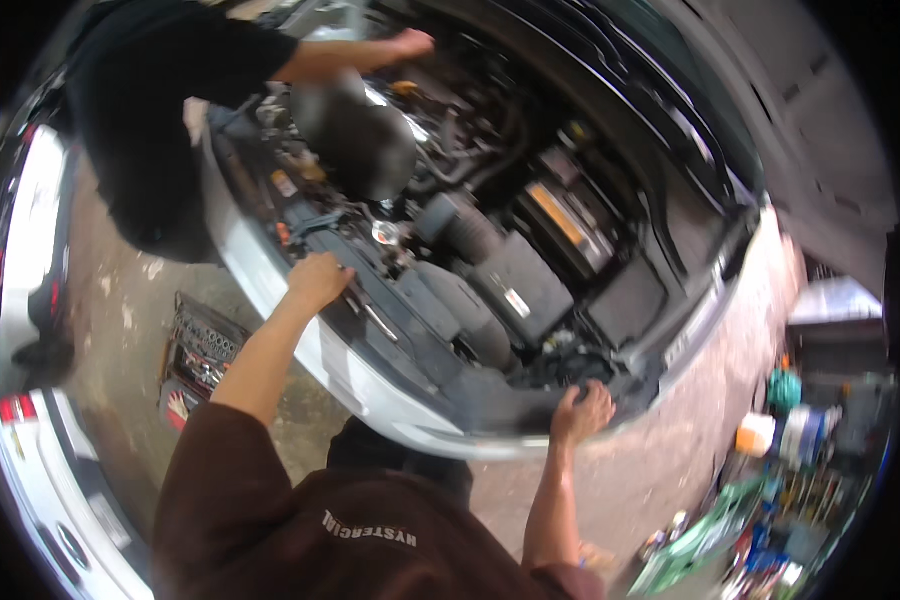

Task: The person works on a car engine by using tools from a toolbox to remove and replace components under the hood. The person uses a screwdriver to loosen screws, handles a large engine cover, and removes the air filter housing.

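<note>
An open car engine bay [470, 240] spreads out in front of me under a raised hood [830, 130]. My left hand [320, 281] rests on the dark plastic trim [400, 325] along its front edge, fingers slightly bent and holding nothing visible. Just right of it, a slim shiny metal piece [380, 322] lies on that trim; its kind is unclear. My right hand [584, 410] leans on the front corner of the bay with its fingers apart. Beyond my hands sit a black air filter box [520, 285] and a battery [570, 225] with an orange-and-white label.
A co-worker in dark clothes [150, 130] bends over the bay's left side, one arm [355, 58] reaching in. An open tool case [202, 345] with sockets lies on the floor at left. White vehicles [65, 500] stand farther left. Bottles and a green panel [705, 535] clutter the right.
</note>
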### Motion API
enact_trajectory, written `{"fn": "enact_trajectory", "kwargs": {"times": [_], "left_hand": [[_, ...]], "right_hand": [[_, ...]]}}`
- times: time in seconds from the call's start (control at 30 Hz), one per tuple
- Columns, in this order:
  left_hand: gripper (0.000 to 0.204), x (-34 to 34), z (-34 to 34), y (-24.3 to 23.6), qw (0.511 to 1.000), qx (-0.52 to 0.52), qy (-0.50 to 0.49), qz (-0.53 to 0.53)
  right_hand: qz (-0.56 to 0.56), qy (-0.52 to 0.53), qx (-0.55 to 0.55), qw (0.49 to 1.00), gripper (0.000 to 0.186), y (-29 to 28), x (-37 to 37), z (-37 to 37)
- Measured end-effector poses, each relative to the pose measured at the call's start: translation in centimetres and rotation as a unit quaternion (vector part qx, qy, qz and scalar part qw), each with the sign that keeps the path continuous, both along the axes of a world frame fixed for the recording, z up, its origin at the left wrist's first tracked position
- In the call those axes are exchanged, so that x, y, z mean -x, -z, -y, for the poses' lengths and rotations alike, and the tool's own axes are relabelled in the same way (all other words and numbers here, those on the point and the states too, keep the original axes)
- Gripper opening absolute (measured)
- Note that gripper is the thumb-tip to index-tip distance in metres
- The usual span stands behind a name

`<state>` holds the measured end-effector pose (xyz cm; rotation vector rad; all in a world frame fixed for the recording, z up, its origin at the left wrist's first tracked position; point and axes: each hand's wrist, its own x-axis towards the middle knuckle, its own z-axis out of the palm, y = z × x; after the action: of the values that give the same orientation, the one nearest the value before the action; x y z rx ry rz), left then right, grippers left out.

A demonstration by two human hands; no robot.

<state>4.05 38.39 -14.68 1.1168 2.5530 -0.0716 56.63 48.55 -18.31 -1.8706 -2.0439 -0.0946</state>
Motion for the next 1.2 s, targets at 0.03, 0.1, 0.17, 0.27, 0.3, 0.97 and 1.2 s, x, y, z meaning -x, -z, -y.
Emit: {"fn": "enact_trajectory", "kwargs": {"times": [0.03,0.1,0.17,0.27,0.3,0.97,1.2], "left_hand": [[0.047,-1.4,0.2,-0.9,1.000,0.019,0.001,-0.022],[0.047,-1.6,2.2,0.0,0.995,0.007,0.050,-0.081],[0.048,-3.3,2.1,-1.1,0.989,0.024,0.063,-0.135],[0.044,-6.1,1.4,-1.7,0.978,-0.050,0.063,-0.194],[0.044,-8.2,0.8,-1.7,0.979,-0.039,0.072,-0.188],[0.040,-40.2,-16.5,14.2,0.517,-0.097,-0.550,0.649],[0.069,-40.5,-15.1,15.1,0.713,-0.005,-0.384,0.586]], "right_hand": [[-0.002,0.000,0.003,1.000,0.031,-0.4,0.2,-0.1],[-0.004,0.005,0.007,1.000,0.033,-1.1,1.4,-0.9],[-0.033,0.025,0.009,0.999,0.030,-1.1,1.1,-1.5],[-0.250,0.002,0.062,0.966,0.021,-3.2,1.9,-3.2],[-0.387,0.032,0.124,0.913,0.022,-4.7,3.5,-4.1],[-0.486,0.193,0.585,0.620,0.067,14.0,4.6,-16.5],[-0.669,0.180,0.561,0.453,0.088,10.4,8.0,-17.3]]}}
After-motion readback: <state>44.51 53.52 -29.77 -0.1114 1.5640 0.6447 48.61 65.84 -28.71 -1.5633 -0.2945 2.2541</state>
